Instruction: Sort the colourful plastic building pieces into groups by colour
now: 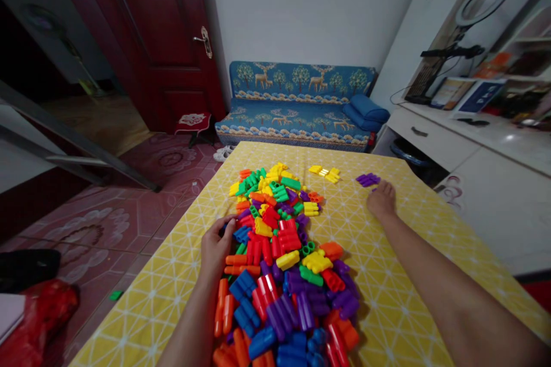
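A long heap of coloured plastic building blocks [275,246], shaped like joined tubes, runs down the table. My left hand [215,243] rests at the heap's left edge, its fingers curled round what looks like a dark blue block [223,230], mostly hidden. Just beyond its fingertips are purple and red blocks. My right hand [382,199] is on the far right of the table, fingers closed and pointing away. A bit of purple block shows at its fingertips, right beside a purple row of blocks [367,179]. Left of that lies a yellow row of blocks [325,172].
The table has a yellow patterned cloth [413,275]. Beyond it stands a blue sofa [297,109]. A white cabinet [486,206] is at the right, a red stool [193,123] and metal ladder legs [99,155] at the left. One green block [116,295] lies on the floor.
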Tool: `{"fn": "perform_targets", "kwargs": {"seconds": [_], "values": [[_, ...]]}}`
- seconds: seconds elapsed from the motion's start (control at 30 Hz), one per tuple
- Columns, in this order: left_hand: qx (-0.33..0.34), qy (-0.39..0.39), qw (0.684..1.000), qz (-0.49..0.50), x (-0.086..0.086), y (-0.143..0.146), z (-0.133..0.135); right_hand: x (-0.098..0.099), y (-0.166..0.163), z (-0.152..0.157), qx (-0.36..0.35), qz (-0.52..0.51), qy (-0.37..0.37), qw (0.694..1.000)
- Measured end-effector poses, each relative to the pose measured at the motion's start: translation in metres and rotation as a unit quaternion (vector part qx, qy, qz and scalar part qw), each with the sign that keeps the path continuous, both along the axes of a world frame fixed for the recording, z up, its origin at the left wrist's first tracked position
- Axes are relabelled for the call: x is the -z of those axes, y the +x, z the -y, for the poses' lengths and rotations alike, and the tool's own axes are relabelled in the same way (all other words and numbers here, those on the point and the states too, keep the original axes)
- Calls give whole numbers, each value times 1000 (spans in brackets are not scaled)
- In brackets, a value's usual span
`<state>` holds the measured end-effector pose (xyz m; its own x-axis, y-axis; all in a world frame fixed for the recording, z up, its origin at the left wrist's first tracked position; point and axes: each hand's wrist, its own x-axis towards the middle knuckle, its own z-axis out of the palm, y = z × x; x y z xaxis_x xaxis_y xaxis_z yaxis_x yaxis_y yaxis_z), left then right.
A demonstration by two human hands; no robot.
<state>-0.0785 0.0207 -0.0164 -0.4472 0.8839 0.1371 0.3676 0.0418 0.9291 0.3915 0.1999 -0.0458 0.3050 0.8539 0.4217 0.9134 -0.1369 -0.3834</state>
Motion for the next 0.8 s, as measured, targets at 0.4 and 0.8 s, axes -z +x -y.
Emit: {"fn": "perform_targets", "kwargs": {"seconds": [0.4,0.8], "values": [[8,13,1000,14,5,-2,-2,-22,-39,24,88,62,-119,987],[4,34,999,12,-3,2,0,-24,-121,160,-38,37,-192,980]]}}
